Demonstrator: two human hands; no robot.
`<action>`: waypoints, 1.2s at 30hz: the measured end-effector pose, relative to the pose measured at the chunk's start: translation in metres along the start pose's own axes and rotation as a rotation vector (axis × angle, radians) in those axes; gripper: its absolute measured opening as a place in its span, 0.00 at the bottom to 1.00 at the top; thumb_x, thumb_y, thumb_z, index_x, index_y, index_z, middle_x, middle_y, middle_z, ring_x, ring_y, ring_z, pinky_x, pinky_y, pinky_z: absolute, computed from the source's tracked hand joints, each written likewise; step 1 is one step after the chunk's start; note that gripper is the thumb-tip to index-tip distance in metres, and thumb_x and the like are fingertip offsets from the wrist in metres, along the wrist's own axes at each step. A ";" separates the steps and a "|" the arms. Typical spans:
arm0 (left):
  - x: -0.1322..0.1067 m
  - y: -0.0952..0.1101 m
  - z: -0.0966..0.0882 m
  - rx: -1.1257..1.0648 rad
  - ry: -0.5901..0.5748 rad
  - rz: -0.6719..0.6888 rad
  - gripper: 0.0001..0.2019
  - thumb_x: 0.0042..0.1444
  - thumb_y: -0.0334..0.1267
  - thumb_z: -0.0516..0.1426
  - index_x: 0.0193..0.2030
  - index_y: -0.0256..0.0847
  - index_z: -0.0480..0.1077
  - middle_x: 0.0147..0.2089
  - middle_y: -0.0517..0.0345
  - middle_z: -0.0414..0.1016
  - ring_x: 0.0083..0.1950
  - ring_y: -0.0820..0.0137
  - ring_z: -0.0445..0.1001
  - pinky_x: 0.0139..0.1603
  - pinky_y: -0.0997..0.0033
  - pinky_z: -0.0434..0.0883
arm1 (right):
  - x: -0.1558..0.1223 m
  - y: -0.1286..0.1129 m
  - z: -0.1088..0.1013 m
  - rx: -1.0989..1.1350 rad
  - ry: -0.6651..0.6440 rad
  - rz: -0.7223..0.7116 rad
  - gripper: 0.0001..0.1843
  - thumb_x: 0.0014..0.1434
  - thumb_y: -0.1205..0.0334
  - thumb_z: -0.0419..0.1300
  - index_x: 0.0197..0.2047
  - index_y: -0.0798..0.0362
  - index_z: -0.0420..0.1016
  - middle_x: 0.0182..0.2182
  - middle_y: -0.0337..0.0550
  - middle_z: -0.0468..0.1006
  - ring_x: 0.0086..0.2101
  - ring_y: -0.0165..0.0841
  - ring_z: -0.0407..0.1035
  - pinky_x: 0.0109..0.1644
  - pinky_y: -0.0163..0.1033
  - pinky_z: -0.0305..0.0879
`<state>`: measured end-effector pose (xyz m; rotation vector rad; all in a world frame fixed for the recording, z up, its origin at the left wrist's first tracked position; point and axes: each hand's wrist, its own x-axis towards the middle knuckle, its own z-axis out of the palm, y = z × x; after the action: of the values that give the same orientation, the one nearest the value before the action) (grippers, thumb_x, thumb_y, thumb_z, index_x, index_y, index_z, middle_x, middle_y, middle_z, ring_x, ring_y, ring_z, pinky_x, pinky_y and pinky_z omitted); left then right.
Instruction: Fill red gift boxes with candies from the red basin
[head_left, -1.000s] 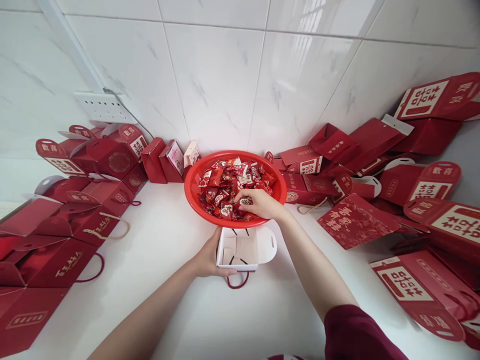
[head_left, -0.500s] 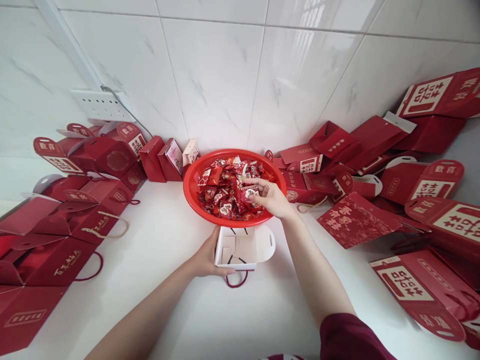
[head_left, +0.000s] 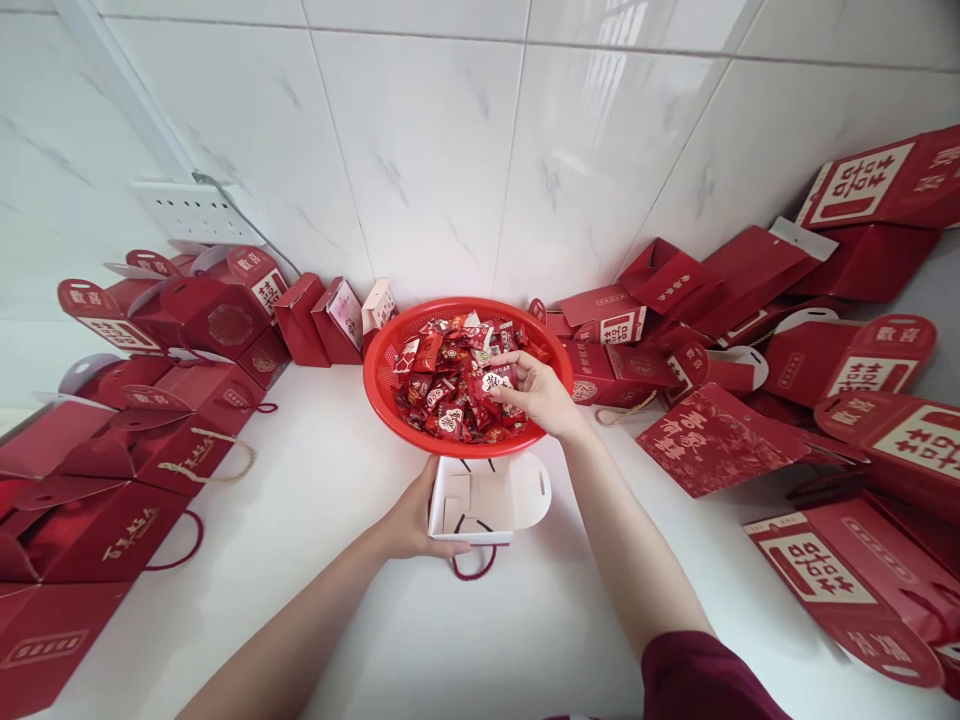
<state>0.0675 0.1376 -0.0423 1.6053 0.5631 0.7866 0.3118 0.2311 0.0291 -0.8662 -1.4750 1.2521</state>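
Observation:
My left hand [head_left: 415,518] grips the left side of a small gift box [head_left: 474,500], whose white inside faces up and holds no sweets. Its rounded flap [head_left: 531,490] stands out to the right, and a dark red cord handle [head_left: 475,573] loops from the near side. Just beyond the box is a red plastic basket [head_left: 379,400] heaped with wrapped candies [head_left: 442,385]. Over the right part of the heap, my right hand [head_left: 541,395] pinches a red-and-white wrapped candy [head_left: 498,378] between thumb and fingers.
Rows of red gift boxes [head_left: 202,320] line the left of the white counter [head_left: 315,560]. More red boxes [head_left: 832,370] crowd the right, some stacked or lying over. A tiled wall [head_left: 427,150] rises behind, with a power strip [head_left: 199,212] at left.
The candy in my right hand shows more of its face, slightly lifted from the heap. My left hand keeps the box in nearly the same spot.

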 end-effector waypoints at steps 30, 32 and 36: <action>-0.014 0.001 0.016 0.154 0.094 0.020 0.52 0.35 0.39 0.74 0.66 0.50 0.52 0.65 0.43 0.64 0.63 0.43 0.68 0.60 0.38 0.69 | -0.159 0.052 0.019 -0.438 -0.085 -0.262 0.50 0.57 0.30 0.57 0.73 0.44 0.46 0.69 0.55 0.56 0.66 0.53 0.54 0.68 0.60 0.56; -0.011 0.001 0.013 0.114 0.106 -0.015 0.48 0.40 0.40 0.73 0.65 0.46 0.52 0.62 0.42 0.67 0.60 0.45 0.71 0.57 0.41 0.72 | -0.152 0.058 0.017 -0.364 -0.160 -0.156 0.47 0.60 0.34 0.57 0.74 0.44 0.44 0.69 0.53 0.57 0.66 0.50 0.56 0.68 0.56 0.55; -0.007 -0.001 0.007 0.055 0.101 -0.051 0.47 0.40 0.40 0.73 0.63 0.43 0.52 0.61 0.41 0.67 0.60 0.46 0.71 0.57 0.44 0.72 | -0.145 0.061 0.015 -0.269 -0.184 -0.086 0.46 0.62 0.36 0.56 0.74 0.44 0.43 0.71 0.50 0.53 0.68 0.47 0.52 0.71 0.53 0.51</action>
<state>0.0686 0.1280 -0.0448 1.6010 0.7010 0.8235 0.3322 0.1038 -0.0630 -0.8701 -1.8393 1.1084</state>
